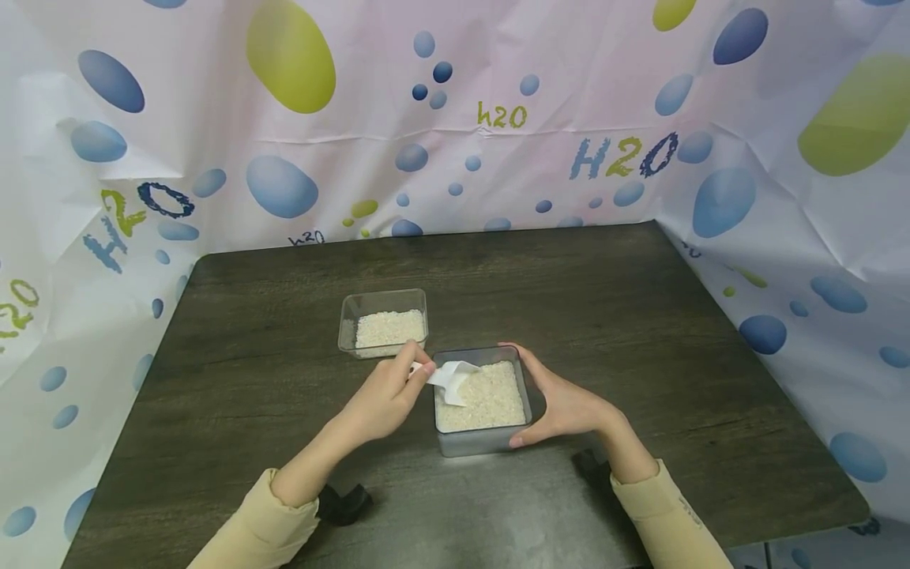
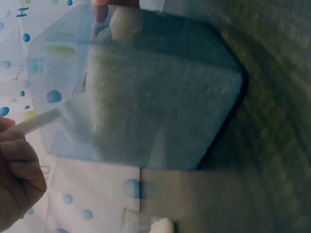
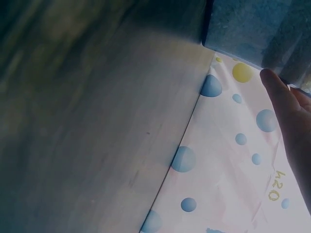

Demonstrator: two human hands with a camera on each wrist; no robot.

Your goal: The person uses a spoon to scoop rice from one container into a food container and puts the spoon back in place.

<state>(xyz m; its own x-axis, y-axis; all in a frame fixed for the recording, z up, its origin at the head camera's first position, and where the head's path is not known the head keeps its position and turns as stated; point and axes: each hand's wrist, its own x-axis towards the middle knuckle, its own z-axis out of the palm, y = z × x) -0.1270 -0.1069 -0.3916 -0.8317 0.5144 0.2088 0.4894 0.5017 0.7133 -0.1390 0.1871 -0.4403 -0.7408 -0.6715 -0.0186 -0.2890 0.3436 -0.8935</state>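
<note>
Between the two hands a clear square container (image 1: 475,441) full of white rice (image 1: 490,399) stands on the table. My left hand (image 1: 387,395) pinches the handle of a white plastic scoop (image 1: 452,378), whose head touches the rice near the container's left side. In the left wrist view, the scoop (image 2: 77,114) shows blurred through the clear wall. My right hand (image 1: 565,403) grips the container's right side, thumb at the near corner and fingers at the far one. The right wrist view shows that thumb (image 3: 279,90) against the container wall (image 3: 243,34).
Behind the left hand, a second clear container (image 1: 384,300) holds a lower layer of rice (image 1: 391,328). Everything stands on a dark wood-grain table (image 1: 235,356). A printed sheet (image 1: 370,158) with blue and green dots hangs around the back and sides.
</note>
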